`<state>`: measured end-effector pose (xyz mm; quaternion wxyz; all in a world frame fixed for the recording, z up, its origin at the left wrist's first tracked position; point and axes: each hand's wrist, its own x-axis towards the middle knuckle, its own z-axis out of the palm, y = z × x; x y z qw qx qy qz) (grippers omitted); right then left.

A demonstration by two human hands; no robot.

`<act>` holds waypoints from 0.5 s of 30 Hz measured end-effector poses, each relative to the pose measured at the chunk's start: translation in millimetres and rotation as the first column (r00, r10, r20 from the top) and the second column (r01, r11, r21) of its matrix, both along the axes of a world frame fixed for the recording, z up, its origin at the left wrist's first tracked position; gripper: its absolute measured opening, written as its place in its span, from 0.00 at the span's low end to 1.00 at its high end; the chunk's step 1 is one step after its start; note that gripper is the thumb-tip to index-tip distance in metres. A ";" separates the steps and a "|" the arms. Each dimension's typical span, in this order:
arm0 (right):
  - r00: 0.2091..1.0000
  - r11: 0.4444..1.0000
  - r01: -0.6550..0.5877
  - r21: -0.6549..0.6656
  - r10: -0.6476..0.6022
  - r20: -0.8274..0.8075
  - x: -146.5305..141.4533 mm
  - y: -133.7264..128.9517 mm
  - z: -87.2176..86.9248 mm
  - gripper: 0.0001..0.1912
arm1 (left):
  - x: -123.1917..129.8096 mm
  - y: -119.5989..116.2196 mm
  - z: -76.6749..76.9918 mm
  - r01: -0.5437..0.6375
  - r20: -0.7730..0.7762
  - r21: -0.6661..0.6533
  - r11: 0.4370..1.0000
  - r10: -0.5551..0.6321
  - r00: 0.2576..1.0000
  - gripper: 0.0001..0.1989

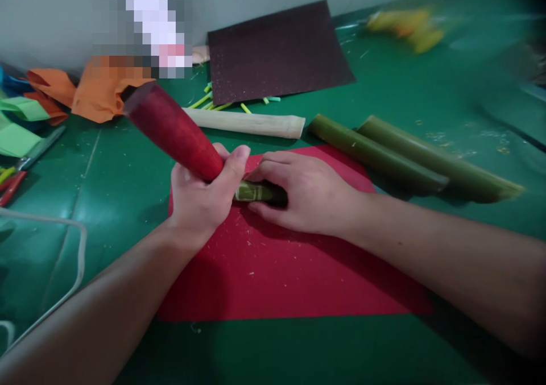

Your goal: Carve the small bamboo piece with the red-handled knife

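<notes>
1. Table (115,174) is green and wide, and I see it spread under the left hand (196,203) and the right hand (313,194).
2. Red sheet (298,277) lies below both hands and reaches toward the person from them.
3. Dark sheet (277,55) lies beyond the hands, with some thin yellow-green strips (213,106) showing at its near edge.
4. Two green bamboo lengths (379,152) rest side by side, beyond the right hand and its forearm.
5. Pale bamboo strip (251,123) lies just beyond the two hands; its left end passes behind the red handle (174,132).
6. Right hand is bent over a green bamboo piece (251,191), holding it with fingers on the far side and thumb on the near side.
7. Left hand is closed firmly around the red handle, which leans up and to the left out of the fist. What is at its lower end, I cannot tell.
8. Green bamboo piece is between the two hands, above the red sheet; both its ends are hidden from me.
9. Pale shavings (251,273), very small, are scattered on the red sheet, nearer to the person than the hands.
</notes>
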<state>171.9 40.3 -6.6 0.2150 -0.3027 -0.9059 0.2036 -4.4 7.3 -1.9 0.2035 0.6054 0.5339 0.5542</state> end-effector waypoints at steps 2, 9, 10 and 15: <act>1.000 1.000 0.015 -0.005 -0.015 0.008 -0.6 -0.6 0.7 0.15 | -2.2 -0.5 -2.7 0.021 -0.030 0.038 0.999 -0.020 0.999 0.21; 0.999 0.999 0.031 -0.017 -0.031 0.027 -3.1 -4.3 1.8 0.18 | -2.8 -3.3 -5.5 0.031 -0.096 0.171 0.985 -0.015 0.995 0.17; 0.999 0.999 0.032 -0.018 -0.032 0.029 -3.3 -4.3 1.8 0.18 | -2.3 -3.0 -4.6 0.033 -0.096 0.146 0.989 -0.019 0.995 0.18; 0.998 0.998 0.058 0.000 -0.058 0.033 -3.8 -3.1 1.2 0.16 | -2.7 0.2 -2.4 -0.013 -0.088 0.049 0.999 0.018 0.996 0.21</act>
